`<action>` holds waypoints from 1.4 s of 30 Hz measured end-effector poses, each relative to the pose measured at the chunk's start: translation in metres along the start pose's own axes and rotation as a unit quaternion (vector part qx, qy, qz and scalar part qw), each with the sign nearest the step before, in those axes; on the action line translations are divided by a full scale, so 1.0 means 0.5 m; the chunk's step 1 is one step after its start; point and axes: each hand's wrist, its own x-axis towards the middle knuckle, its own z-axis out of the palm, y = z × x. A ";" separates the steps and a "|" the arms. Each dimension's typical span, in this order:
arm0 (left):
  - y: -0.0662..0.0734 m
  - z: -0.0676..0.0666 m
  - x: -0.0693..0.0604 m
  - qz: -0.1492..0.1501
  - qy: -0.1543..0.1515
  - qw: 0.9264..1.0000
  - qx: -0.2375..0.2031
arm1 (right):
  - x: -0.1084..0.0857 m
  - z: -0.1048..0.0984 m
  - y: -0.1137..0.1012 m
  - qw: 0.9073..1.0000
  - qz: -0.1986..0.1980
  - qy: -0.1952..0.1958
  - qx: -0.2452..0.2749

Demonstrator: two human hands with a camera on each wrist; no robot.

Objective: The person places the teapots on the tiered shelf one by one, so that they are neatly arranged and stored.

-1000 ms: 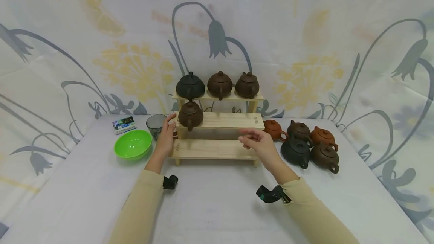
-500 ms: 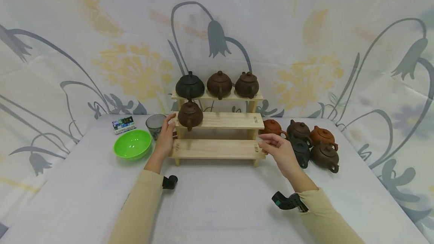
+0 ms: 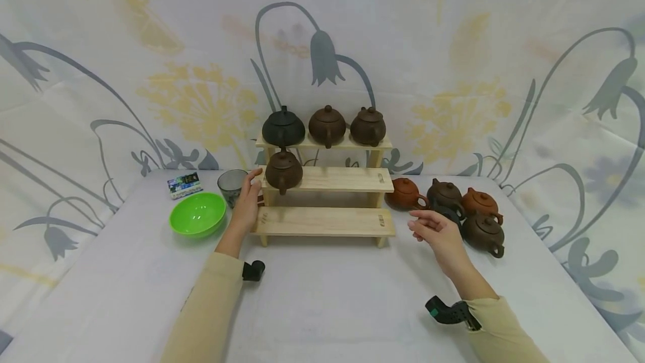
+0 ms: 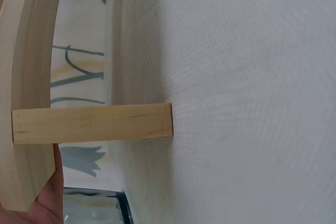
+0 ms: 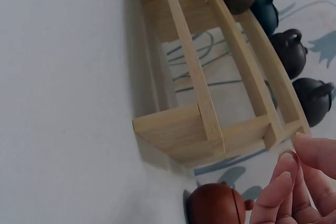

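Note:
A three-tier wooden stand (image 3: 327, 221) stands mid-table. My left hand (image 3: 245, 209) holds its left end, fingers around the board's edge; the left wrist view shows part of that hand behind the board (image 4: 31, 66). A black teapot (image 3: 283, 129) and two brown teapots (image 3: 327, 126) line the top tier. Another brown teapot (image 3: 283, 171) sits at the middle tier's left end. My right hand (image 3: 443, 240) holds nothing, its fingers loosely bent, right of the stand. Beside it is a reddish teapot (image 3: 403, 194); a black teapot (image 3: 447, 213) is mostly hidden behind it.
Right of the stand, a brown teapot (image 3: 444, 192), an orange-red teapot (image 3: 480, 202) and a dark brown teapot (image 3: 482, 233) cluster together. On the left are a green bowl (image 3: 197, 215), a glass (image 3: 232, 185) and a small printed box (image 3: 183, 185). A patterned cloth hangs behind.
My right hand has moved right and slightly toward me, from in front of the stand's right end to near the teapot cluster. My left hand and the stand stay put.

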 end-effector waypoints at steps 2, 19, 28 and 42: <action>0.001 0.001 0.000 -0.003 0.000 1.000 -0.001 | -0.003 -0.011 0.005 1.000 0.002 0.003 0.004; 0.003 0.000 -0.002 -0.006 0.002 1.000 0.001 | -0.039 -0.091 0.027 1.000 0.011 0.021 -0.008; 0.001 0.003 0.000 -0.010 0.003 1.000 -0.004 | -0.055 -0.132 0.041 0.999 0.010 0.026 -0.026; 0.003 0.003 -0.002 -0.007 0.002 1.000 -0.018 | -0.064 -0.175 0.066 0.997 0.032 0.045 -0.052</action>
